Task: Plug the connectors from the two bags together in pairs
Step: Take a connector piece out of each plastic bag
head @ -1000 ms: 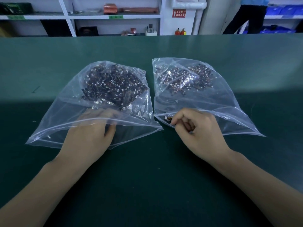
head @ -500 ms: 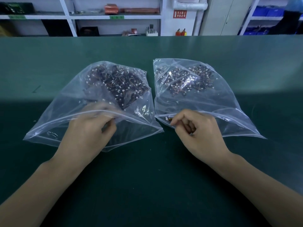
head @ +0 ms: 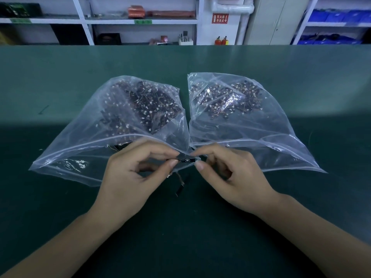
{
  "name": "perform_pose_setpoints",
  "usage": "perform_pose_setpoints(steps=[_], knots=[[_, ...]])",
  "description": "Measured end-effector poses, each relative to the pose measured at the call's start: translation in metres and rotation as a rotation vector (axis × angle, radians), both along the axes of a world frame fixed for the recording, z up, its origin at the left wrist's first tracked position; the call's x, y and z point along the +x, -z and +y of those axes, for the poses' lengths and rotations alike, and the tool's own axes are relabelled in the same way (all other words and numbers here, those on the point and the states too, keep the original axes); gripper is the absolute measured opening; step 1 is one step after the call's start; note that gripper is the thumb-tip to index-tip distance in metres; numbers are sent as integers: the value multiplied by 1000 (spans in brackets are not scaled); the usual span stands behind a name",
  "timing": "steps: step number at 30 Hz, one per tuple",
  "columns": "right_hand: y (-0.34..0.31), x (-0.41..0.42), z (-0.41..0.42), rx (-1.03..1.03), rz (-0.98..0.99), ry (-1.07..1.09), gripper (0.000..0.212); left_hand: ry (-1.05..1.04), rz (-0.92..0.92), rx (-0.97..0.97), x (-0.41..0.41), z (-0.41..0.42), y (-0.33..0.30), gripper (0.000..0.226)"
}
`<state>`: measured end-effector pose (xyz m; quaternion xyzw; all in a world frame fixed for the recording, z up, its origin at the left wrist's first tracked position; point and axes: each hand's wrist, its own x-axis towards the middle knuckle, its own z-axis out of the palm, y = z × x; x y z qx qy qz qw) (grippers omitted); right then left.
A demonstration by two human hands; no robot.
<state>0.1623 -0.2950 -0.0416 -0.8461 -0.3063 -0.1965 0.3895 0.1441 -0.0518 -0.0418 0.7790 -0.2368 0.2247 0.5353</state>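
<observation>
Head view is filled by a dark green tabletop [head: 301,77] with a smooth matte surface, backed by white shelving where a red sign [head: 220,18] with white Chinese characters and an arrow is fixed; the characters cannot be read with certainty. Two clear, crinkled plastic bags are laid side by side, mouths towards the person. The left bag [head: 80,149] is packed with a dense dark heap of wired connectors with small white housings, and the right bag [head: 281,141] is loaded with a thinner, flatter scatter of the same kind.

Half a second ago the left hand was reaching into the left bag and the right hand was curled at the mouth of the right bag; now both are drawn out and brought together between the two bag mouths. A small black oblong connector [head: 185,159] is pinched at one end by the left hand [head: 130,177], thumb and forefinger closed on it, and met at the other end by the thumb and forefinger of the right hand [head: 234,177]. Thin wires [head: 180,183] are seen hanging beneath it, above the tabletop.
</observation>
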Motion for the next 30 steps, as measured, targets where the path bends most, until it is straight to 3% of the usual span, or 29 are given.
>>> perform_pose_setpoints(steps=[6,16,30], knots=[[1,0,4,36,18,-57,19,22,72,-59,-3,-10,2,26],[1,1,4,103,15,-83,14,-67,3,195,-3,-7,-2,7],[-1,-1,4,79,44,-93,12,-38,-33,281,-3,-8,-3,19]])
